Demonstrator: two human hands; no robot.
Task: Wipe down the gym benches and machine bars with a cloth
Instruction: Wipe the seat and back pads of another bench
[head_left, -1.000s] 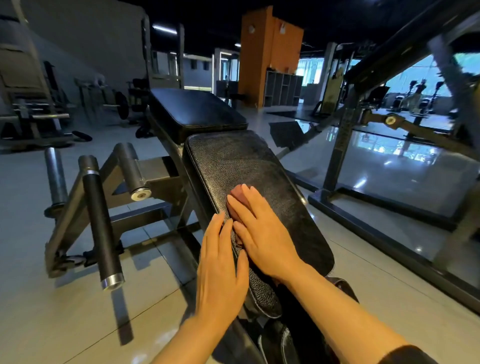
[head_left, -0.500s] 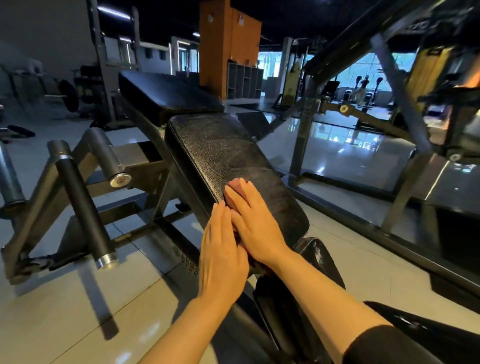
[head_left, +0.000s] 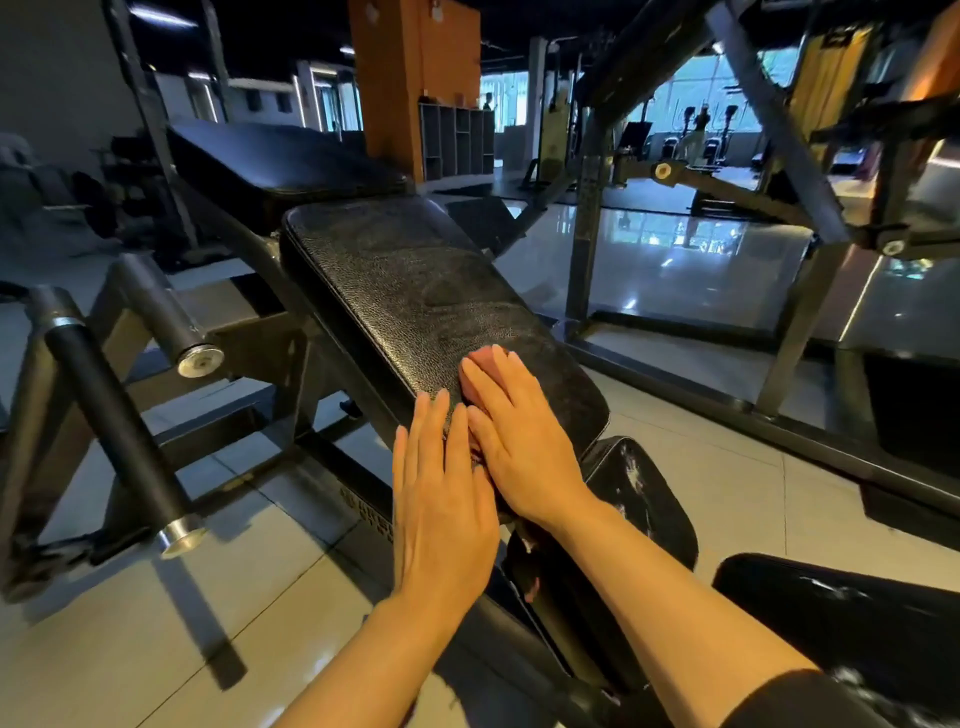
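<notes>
A black padded bench back (head_left: 415, 291) slopes up and away from me at the centre of the view. Near its lower end, my right hand (head_left: 519, 441) lies flat with straight fingers on a small pinkish-red cloth (head_left: 480, 366), pressing it to the pad. Only the cloth's far edge shows past the fingertips. My left hand (head_left: 441, 499) lies flat beside it with fingers straight, against the pad's left lower edge. A worn black seat pad (head_left: 639, 499) sits just below the bench back.
Black foam-covered roller bars (head_left: 111, 421) (head_left: 161, 312) on a dark steel frame stand to the left. A second bench pad (head_left: 280, 161) lies further back. Steel machine uprights (head_left: 587, 208) and a base rail (head_left: 727, 415) run along the right. Glossy tiled floor surrounds the bench.
Both hands stay flat together on the lower pad with the cloth under the right one. The camera has moved nearer and to the right, so the seat pad now shows.
</notes>
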